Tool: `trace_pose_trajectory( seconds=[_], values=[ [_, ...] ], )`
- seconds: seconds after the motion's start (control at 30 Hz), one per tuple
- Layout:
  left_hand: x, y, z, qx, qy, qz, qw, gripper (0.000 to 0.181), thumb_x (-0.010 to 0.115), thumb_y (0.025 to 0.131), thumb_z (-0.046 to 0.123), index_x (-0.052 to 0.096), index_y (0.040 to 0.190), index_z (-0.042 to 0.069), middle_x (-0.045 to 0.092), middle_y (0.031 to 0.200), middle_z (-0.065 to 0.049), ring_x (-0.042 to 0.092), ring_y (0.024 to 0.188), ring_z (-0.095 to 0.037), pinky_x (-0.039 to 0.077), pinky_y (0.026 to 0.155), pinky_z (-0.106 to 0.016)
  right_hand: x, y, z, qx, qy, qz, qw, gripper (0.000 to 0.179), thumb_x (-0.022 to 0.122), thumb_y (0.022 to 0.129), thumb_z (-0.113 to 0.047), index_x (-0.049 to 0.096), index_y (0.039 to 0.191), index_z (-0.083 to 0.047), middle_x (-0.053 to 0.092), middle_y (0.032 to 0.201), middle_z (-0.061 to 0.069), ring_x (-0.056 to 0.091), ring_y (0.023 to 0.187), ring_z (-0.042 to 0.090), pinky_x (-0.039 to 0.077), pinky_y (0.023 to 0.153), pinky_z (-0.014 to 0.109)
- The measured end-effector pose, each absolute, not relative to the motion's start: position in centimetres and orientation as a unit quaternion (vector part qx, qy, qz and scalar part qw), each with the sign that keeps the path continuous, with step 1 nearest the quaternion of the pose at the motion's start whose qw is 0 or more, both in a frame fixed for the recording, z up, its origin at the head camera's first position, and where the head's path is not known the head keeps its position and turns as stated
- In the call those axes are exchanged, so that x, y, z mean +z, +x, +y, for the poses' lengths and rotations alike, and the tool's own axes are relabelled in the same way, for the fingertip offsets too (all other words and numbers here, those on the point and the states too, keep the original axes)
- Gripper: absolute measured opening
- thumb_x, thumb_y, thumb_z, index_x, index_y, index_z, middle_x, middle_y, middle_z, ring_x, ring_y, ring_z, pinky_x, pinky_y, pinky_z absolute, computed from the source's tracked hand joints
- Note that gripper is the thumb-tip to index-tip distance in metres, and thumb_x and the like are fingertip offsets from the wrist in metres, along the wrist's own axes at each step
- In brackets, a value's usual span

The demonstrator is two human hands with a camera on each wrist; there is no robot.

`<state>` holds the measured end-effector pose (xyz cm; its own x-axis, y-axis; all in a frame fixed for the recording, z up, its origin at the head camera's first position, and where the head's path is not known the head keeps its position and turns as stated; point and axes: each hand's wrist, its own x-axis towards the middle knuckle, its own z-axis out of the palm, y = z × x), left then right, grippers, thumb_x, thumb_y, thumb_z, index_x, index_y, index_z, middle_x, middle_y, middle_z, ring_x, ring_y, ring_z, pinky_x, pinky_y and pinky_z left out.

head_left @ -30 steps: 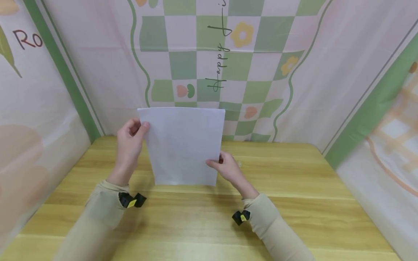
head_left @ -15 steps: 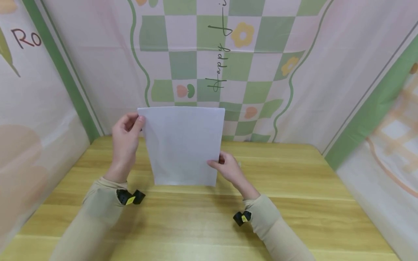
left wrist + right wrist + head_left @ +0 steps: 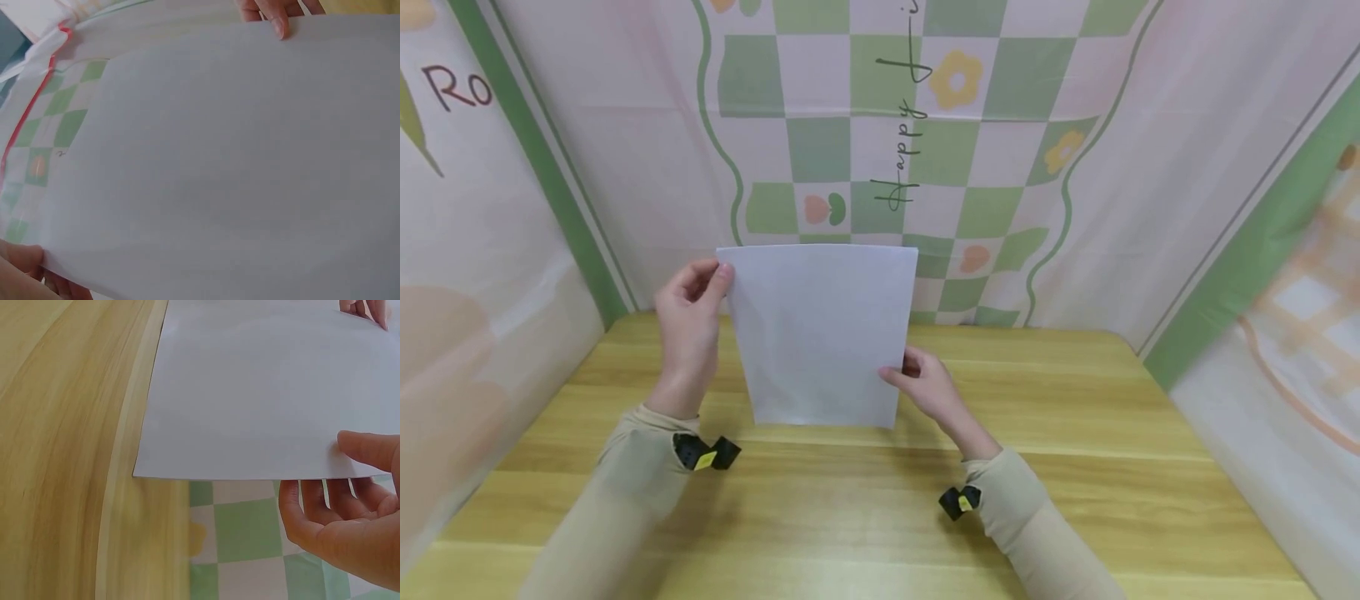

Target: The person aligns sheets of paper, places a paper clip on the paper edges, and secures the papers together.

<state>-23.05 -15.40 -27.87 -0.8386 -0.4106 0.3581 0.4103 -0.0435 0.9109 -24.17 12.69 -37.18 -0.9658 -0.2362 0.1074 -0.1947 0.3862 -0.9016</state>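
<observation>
A blank white sheet of paper (image 3: 823, 333) is held upright over the far part of the table, its lower edge close to the wood. My left hand (image 3: 688, 321) pinches its upper left corner between thumb and fingers. Lower down, on the right edge, my right hand (image 3: 928, 387) grips the sheet with the thumb in front. In the right wrist view the fingers (image 3: 292, 506) of that hand reach behind the paper. The left wrist view shows the sheet (image 3: 219, 162) filling most of the picture, bowed slightly.
The wooden table (image 3: 1060, 467) spreads around both forearms. A checkered green and white cloth (image 3: 887, 150) with flowers and writing hangs right behind it. Further printed cloths stand at the left and right sides. A small black camera sits on each wrist.
My left hand has slid up and a little left to the sheet's top corner. The right hand and the paper have hardly moved.
</observation>
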Motion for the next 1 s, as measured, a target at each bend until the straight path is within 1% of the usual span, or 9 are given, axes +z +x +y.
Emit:
trace_pose_trajectory(
  seconds=[0.1, 0.23, 0.33, 0.43, 0.57, 0.77, 0.87, 1.0],
  values=[
    [-28.0, -23.4, -15.2, -0.762, -0.007, -0.583, 0.284, 0.01, 0.068, 0.087, 0.014, 0.067, 0.093, 0.005, 0.061, 0.089, -0.002, 0.055, 0.083, -0.013, 0.048, 0.073, -0.017, -37.4, -24.2, 12.9, -0.536, -0.131, 0.834, 0.017, 0.037, 0.064, 0.091, -0.017, 0.059, 0.124, -0.002, 0.066, 0.115, 0.018, 0.062, 0.105, 0.027, 0.051, 0.09, 0.04],
    [-28.1, -23.9, -15.0, -0.836, -0.014, -0.48, 0.266, 0.003, 0.069, 0.084, 0.005, 0.067, 0.086, 0.004, 0.061, 0.087, -0.005, 0.057, 0.08, -0.013, 0.052, 0.072, -0.017, -37.5, -24.1, 13.2, -0.532, -0.13, 0.836, 0.015, 0.033, 0.064, 0.091, -0.018, 0.061, 0.12, -0.001, 0.067, 0.11, 0.018, 0.063, 0.101, 0.025, 0.051, 0.087, 0.037],
    [-28.2, -24.2, -14.8, -0.867, -0.014, -0.427, 0.257, 0.004, 0.068, 0.084, 0.0, 0.067, 0.084, 0.004, 0.061, 0.086, -0.006, 0.058, 0.079, -0.014, 0.053, 0.071, -0.019, -37.4, -23.9, 13.3, -0.536, -0.126, 0.835, 0.018, 0.032, 0.064, 0.091, -0.019, 0.061, 0.117, 0.0, 0.067, 0.108, 0.018, 0.063, 0.098, 0.023, 0.051, 0.083, 0.033],
    [-28.4, -24.4, -14.7, -0.873, -0.014, -0.409, 0.264, 0.008, 0.066, 0.084, -0.002, 0.066, 0.082, 0.005, 0.061, 0.083, -0.004, 0.057, 0.078, -0.014, 0.052, 0.069, -0.019, -37.4, -23.9, 13.5, -0.541, -0.123, 0.832, 0.021, 0.031, 0.063, 0.091, -0.018, 0.06, 0.116, 0.001, 0.067, 0.108, 0.019, 0.062, 0.095, 0.021, 0.051, 0.08, 0.031],
    [-28.6, -24.6, -14.7, -0.881, -0.021, -0.387, 0.272, 0.009, 0.066, 0.083, -0.004, 0.066, 0.08, 0.005, 0.061, 0.079, -0.005, 0.057, 0.076, -0.015, 0.051, 0.067, -0.019, -37.4, -23.8, 13.6, -0.546, -0.118, 0.829, 0.024, 0.033, 0.063, 0.091, -0.016, 0.059, 0.118, 0.002, 0.066, 0.111, 0.019, 0.062, 0.097, 0.022, 0.052, 0.082, 0.031],
    [-28.8, -24.7, -14.6, -0.885, -0.034, -0.37, 0.281, 0.009, 0.068, 0.081, -0.005, 0.067, 0.079, 0.004, 0.061, 0.079, -0.005, 0.057, 0.076, -0.015, 0.051, 0.068, -0.019, -37.7, -23.8, 14.0, -0.548, -0.111, 0.829, 0.02, 0.033, 0.064, 0.091, -0.016, 0.058, 0.119, 0.001, 0.064, 0.115, 0.019, 0.062, 0.104, 0.028, 0.052, 0.087, 0.034],
    [-28.8, -24.7, -14.5, -0.886, -0.038, -0.365, 0.285, 0.01, 0.068, 0.081, -0.006, 0.067, 0.079, 0.004, 0.061, 0.079, -0.006, 0.057, 0.076, -0.015, 0.052, 0.068, -0.019, -37.9, -23.9, 14.3, -0.55, -0.113, 0.827, 0.017, 0.032, 0.064, 0.091, -0.016, 0.059, 0.117, 0.001, 0.065, 0.114, 0.019, 0.063, 0.102, 0.027, 0.052, 0.086, 0.033],
    [-28.8, -24.7, -14.3, -0.888, -0.042, -0.356, 0.29, 0.012, 0.067, 0.082, -0.008, 0.068, 0.077, 0.004, 0.061, 0.078, -0.005, 0.057, 0.075, -0.015, 0.051, 0.066, -0.019, -38.1, -24.1, 14.9, -0.555, -0.12, 0.823, 0.015, 0.027, 0.064, 0.091, -0.015, 0.062, 0.114, -0.001, 0.066, 0.112, 0.017, 0.064, 0.097, 0.021, 0.052, 0.082, 0.027]
  ],
)
